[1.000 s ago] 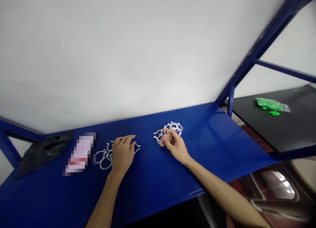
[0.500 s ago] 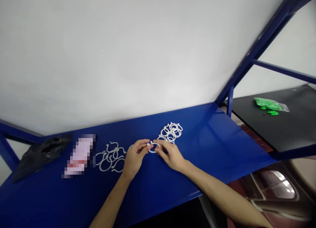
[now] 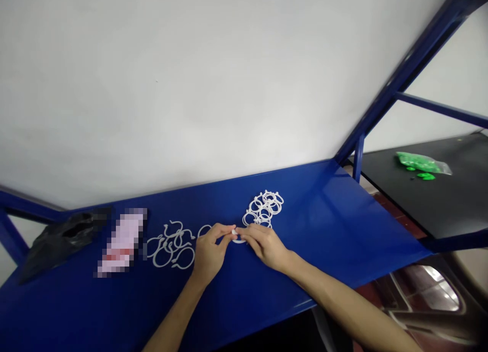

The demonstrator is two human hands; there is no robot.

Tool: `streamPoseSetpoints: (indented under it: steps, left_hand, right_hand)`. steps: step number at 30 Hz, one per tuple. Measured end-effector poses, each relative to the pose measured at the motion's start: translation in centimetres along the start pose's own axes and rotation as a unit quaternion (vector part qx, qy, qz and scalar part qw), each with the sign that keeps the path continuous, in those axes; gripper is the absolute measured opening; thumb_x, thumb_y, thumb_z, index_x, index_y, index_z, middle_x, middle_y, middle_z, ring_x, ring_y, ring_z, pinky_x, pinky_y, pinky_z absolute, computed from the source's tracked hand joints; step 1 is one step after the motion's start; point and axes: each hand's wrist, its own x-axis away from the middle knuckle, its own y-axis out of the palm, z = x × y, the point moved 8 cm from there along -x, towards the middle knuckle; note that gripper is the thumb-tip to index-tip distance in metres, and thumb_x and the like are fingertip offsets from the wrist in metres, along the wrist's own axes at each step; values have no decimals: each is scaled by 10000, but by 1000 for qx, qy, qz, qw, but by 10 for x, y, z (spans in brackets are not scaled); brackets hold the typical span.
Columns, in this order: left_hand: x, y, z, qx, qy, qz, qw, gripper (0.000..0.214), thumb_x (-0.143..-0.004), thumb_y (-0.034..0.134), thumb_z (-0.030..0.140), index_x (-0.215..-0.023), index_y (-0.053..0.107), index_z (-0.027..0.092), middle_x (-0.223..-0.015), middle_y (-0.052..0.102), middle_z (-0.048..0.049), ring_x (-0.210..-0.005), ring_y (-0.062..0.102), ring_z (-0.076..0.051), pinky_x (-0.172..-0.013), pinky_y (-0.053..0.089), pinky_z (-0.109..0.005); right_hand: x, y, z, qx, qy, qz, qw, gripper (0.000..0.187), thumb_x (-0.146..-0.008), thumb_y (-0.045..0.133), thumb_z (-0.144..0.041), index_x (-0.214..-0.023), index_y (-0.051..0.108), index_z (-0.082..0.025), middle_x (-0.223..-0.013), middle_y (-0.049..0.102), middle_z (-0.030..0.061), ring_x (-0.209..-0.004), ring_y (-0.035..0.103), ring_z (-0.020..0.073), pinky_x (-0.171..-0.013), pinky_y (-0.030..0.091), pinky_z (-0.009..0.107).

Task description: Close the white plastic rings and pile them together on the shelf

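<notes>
Between my two hands is a white plastic curtain ring (image 3: 239,241), its ends at my fingertips. My left hand (image 3: 209,253) pinches one end with thumb and fingers. From the other side my right hand (image 3: 267,245) grips the ring, its fingers covering much of it. The fingertips of both hands nearly meet over the ends. Beyond my right hand lies a pile of closed white curtain rings (image 3: 265,212). Several open curtain rings (image 3: 163,266) are scattered left of my left hand, and one more ring (image 3: 199,231) lies just behind it.
The blue tabletop (image 3: 305,214) runs along a white wall. At its left lie a black plastic bag (image 3: 63,245) and a blurred pink packet (image 3: 124,240). A blue frame post (image 3: 358,156) rises at the right. Beyond it, a black table (image 3: 404,199) carries a bag of green pieces (image 3: 419,162).
The ring's gap has been brought together between my fingertips, and both hands have drawn closer to each other. The view has shifted slightly.
</notes>
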Motion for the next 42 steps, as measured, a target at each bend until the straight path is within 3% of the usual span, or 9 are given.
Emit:
streamPoseSetpoints:
  steps: [3, 6, 10, 13, 20, 24, 31, 36, 42]
  left_hand:
    - [-6, -4, 8, -67, 59, -37, 995, 228, -905, 612, 346, -1101, 696, 265, -1005, 777, -23, -927, 724, -204, -873, 577, -361]
    - [-13, -26, 0, -196, 76, -34, 977, 315, -914, 518, 243, -1199, 652, 251, -1092, 753, -40, -1041, 655, -239, -988, 502, -439]
    - [-17, -57, -36, -364, -11, -70, 929, 348, -787, 500, 152, -1078, 676, 224, -1150, 698, -77, -1098, 566, -311, -969, 446, -488]
    - [-14, -60, -52, -408, -45, -113, 905, 287, -796, 525, 211, -1040, 674, 235, -1127, 684, -86, -1079, 540, -324, -939, 411, -502]
    - [-16, -39, -39, -373, 13, -84, 924, 152, -910, 531, 329, -841, 637, 244, -916, 708, -50, -954, 561, -283, -888, 358, -470]
    - [-17, -33, -22, -330, 36, -23, 943, 132, -891, 554, 286, -767, 557, 237, -816, 681, -21, -885, 575, -247, -869, 362, -432]
    - [-2, -17, 10, -261, 105, 101, 954, 168, -851, 552, 184, -743, 440, 248, -713, 588, -3, -773, 561, -222, -810, 403, -392]
    - [3, 2, 21, -199, 149, 28, 968, 198, -888, 519, 163, -730, 422, 233, -720, 588, 13, -752, 550, -182, -798, 397, -368]
    - [1, 10, 16, -151, 115, -83, 978, 313, -1016, 400, 304, -716, 444, 223, -706, 543, 16, -741, 510, -169, -758, 391, -340]
  right_hand:
    - [-3, -11, 12, 58, 26, 42, 997, 293, -1043, 443, -224, -1234, 664, -241, -1027, 637, 83, -868, 641, 167, -776, 561, 296]
    - [-4, -33, 32, 161, 73, 102, 979, 265, -1022, 487, -245, -1180, 700, -233, -1009, 612, 91, -831, 613, 181, -735, 559, 314]
    - [-5, -52, 49, 265, 103, 113, 952, 303, -1000, 514, -228, -1261, 667, -204, -961, 635, 98, -924, 565, 250, -855, 543, 410]
    - [-6, -55, 53, 292, 116, 108, 943, 302, -993, 521, -232, -1254, 668, -188, -970, 639, 108, -931, 537, 269, -878, 526, 444]
    - [-6, -54, 44, 265, 98, 127, 951, 273, -998, 531, -260, -1224, 678, -212, -995, 637, 112, -941, 536, 275, -871, 511, 453]
    - [-7, -53, 27, 231, 56, 133, 962, 252, -1005, 530, -262, -1209, 673, -222, -992, 663, 104, -936, 563, 262, -862, 511, 442]
    - [-7, -9, 1, 92, 12, 22, 995, 296, -947, 646, -426, -1128, 619, -194, -950, 707, 74, -843, 669, 208, -770, 550, 352]
    - [-2, -6, 17, -20, 87, 96, 991, 139, -990, 566, -312, -1047, 612, -195, -841, 693, 26, -709, 660, 136, -674, 547, 256]
    - [-4, -15, 20, -46, 82, 89, 992, 137, -975, 623, -335, -989, 684, -214, -913, 749, 36, -800, 714, 154, -767, 569, 274]
